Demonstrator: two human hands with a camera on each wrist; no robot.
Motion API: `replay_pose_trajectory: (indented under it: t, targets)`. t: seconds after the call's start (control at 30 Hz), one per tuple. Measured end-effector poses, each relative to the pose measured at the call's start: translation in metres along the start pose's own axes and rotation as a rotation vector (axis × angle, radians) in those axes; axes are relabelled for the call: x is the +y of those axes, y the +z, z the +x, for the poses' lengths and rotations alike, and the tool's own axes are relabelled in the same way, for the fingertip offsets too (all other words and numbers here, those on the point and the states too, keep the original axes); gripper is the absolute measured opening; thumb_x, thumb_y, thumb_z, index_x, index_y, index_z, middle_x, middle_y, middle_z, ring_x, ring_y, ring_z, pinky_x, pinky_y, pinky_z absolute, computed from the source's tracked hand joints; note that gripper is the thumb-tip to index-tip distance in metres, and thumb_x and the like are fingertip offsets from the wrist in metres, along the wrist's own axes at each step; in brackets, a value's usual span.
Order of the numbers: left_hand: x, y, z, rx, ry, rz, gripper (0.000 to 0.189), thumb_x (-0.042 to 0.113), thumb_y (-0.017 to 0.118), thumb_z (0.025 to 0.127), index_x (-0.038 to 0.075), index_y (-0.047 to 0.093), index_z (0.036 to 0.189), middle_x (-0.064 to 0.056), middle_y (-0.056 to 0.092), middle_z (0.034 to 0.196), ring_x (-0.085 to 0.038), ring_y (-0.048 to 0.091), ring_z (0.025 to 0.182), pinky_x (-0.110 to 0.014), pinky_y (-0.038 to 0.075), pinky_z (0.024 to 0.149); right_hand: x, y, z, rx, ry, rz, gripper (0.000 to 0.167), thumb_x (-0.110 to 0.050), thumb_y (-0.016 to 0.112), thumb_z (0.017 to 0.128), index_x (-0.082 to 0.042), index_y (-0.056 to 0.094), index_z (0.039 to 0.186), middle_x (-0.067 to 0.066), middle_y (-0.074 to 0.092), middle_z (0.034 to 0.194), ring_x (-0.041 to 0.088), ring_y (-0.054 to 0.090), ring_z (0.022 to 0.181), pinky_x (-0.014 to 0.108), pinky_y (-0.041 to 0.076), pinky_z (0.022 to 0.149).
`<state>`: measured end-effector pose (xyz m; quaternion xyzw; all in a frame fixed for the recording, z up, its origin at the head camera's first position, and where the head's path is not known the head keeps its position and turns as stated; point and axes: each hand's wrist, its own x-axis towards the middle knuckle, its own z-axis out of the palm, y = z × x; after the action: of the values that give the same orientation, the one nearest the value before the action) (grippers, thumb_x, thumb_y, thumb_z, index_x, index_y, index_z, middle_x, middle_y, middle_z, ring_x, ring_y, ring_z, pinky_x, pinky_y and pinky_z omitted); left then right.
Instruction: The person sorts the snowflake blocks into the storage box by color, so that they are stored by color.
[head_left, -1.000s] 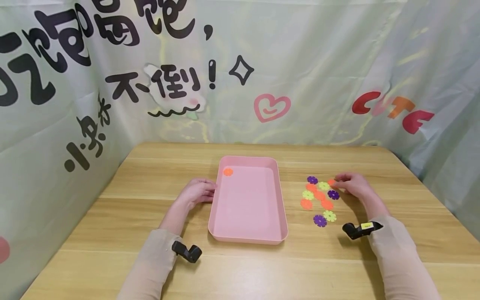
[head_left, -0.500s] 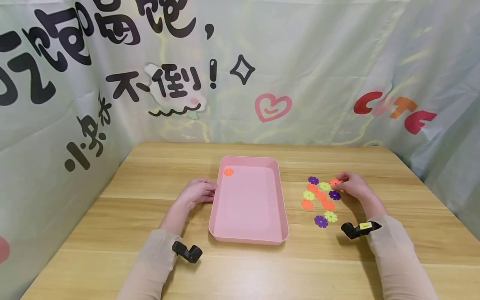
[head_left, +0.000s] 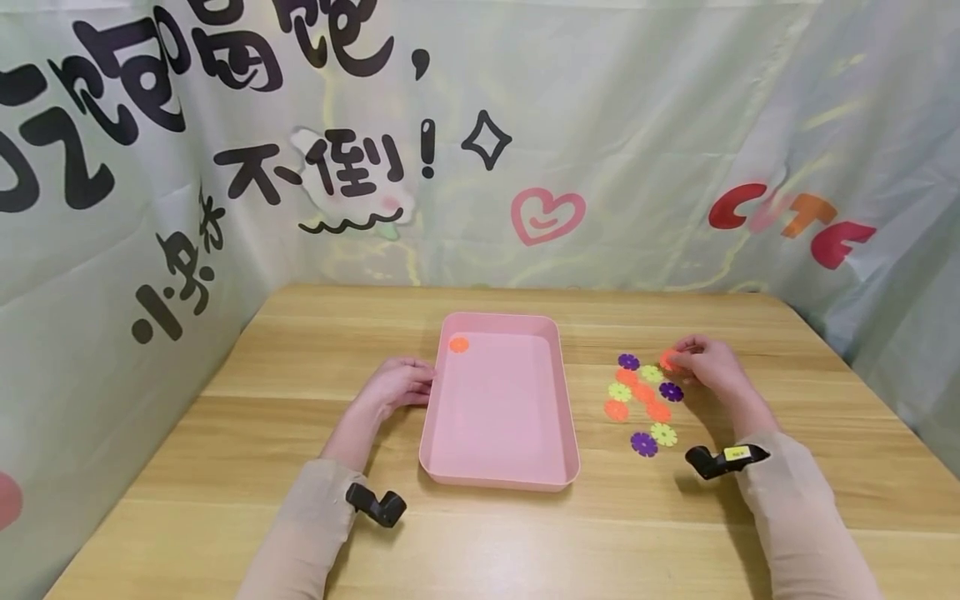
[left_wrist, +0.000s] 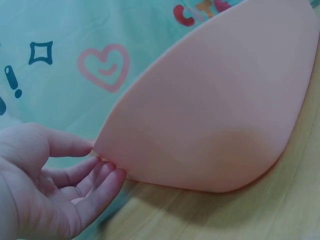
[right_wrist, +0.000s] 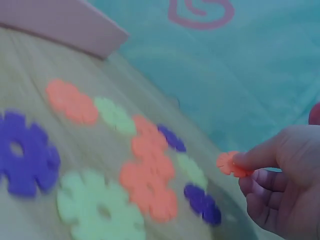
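Observation:
At the left side of the pink tray (head_left: 498, 475) is my left hand (head_left: 396, 385). In the left wrist view, its thumb and bent fingers hold the tray (left_wrist: 205, 110) at its edge. Over on the right, my right hand (head_left: 708, 364) pinches an orange flower-shaped disc (right_wrist: 230, 164) between thumb and fingers, raised at the far right of a group of similar notched discs. Closest to that hand are a purple disc (head_left: 671, 392) and a yellow-green disc (head_left: 651, 373). One orange disc (head_left: 459, 345) lies inside the tray at its far left corner.
Several more discs lie on the wooden table (head_left: 495, 542), including an orange one (head_left: 617, 410), a purple one (head_left: 643, 444) and a yellow-green one (head_left: 663, 434). A printed curtain (head_left: 645, 125) hangs behind the table and along its sides. Each wrist wears a black camera.
The orange disc at my right fingertips has lifted and tilted up away from the group. My left hand keeps its place at the tray.

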<state>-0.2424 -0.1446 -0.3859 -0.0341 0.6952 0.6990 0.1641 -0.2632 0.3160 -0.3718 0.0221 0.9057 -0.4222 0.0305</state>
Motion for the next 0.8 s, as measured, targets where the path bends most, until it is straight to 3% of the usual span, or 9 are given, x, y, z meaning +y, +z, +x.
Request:
replay_pose_trajectory:
  t: [0.17, 0.27, 0.43, 0.67, 0.8]
  targets:
    - [0.0, 0.0, 0.0, 0.002, 0.001, 0.004, 0.024, -0.001, 0.053, 0.089, -0.015, 0.05, 0.109, -0.009, 0.06, 0.078, -0.015, 0.059, 0.067, -0.027, 0.054, 0.065, -0.027, 0.005, -0.002, -0.018, -0.062, 0.031, 0.042, -0.026, 0.054, 0.094, 0.008, 0.046, 0.118, 0.018, 0.053, 0.106, 0.027, 0.052, 0.092, 0.039, 0.049, 0.077]
    - [0.001, 0.0, 0.0, 0.003, 0.004, 0.001, 0.023, -0.001, 0.053, 0.089, -0.014, 0.05, 0.108, -0.008, 0.06, 0.076, -0.014, 0.06, 0.067, -0.027, 0.054, 0.064, -0.043, 0.011, -0.001, -0.045, -0.094, 0.07, 0.042, -0.025, 0.055, 0.094, 0.007, 0.046, 0.118, 0.014, 0.056, 0.102, 0.03, 0.052, 0.095, 0.043, 0.048, 0.08]
    - [0.001, 0.0, 0.0, 0.001, 0.012, -0.006, 0.022, -0.002, 0.053, 0.089, -0.015, 0.05, 0.107, -0.008, 0.06, 0.076, -0.014, 0.059, 0.066, -0.027, 0.054, 0.064, -0.067, 0.028, 0.003, -0.094, -0.122, 0.123, 0.039, -0.024, 0.059, 0.092, 0.006, 0.049, 0.114, 0.004, 0.057, 0.09, 0.027, 0.052, 0.089, 0.041, 0.048, 0.076]
    - [0.0, 0.0, 0.001, 0.004, 0.014, -0.001, 0.024, -0.003, 0.052, 0.089, -0.017, 0.049, 0.109, -0.008, 0.06, 0.075, -0.014, 0.059, 0.066, -0.026, 0.054, 0.063, -0.105, 0.054, 0.006, -0.173, -0.167, 0.221, 0.028, -0.013, 0.059, 0.091, 0.007, 0.049, 0.108, 0.004, 0.056, 0.082, 0.019, 0.053, 0.073, 0.036, 0.052, 0.071]
    - [0.0, 0.0, 0.001, 0.01, 0.011, -0.001, 0.024, -0.003, 0.052, 0.089, -0.016, 0.049, 0.109, -0.008, 0.06, 0.075, -0.014, 0.059, 0.066, -0.025, 0.053, 0.062, -0.125, 0.07, 0.011, -0.217, -0.181, 0.29, 0.025, -0.008, 0.059, 0.09, 0.009, 0.05, 0.106, 0.007, 0.058, 0.083, 0.022, 0.057, 0.074, 0.04, 0.053, 0.074]
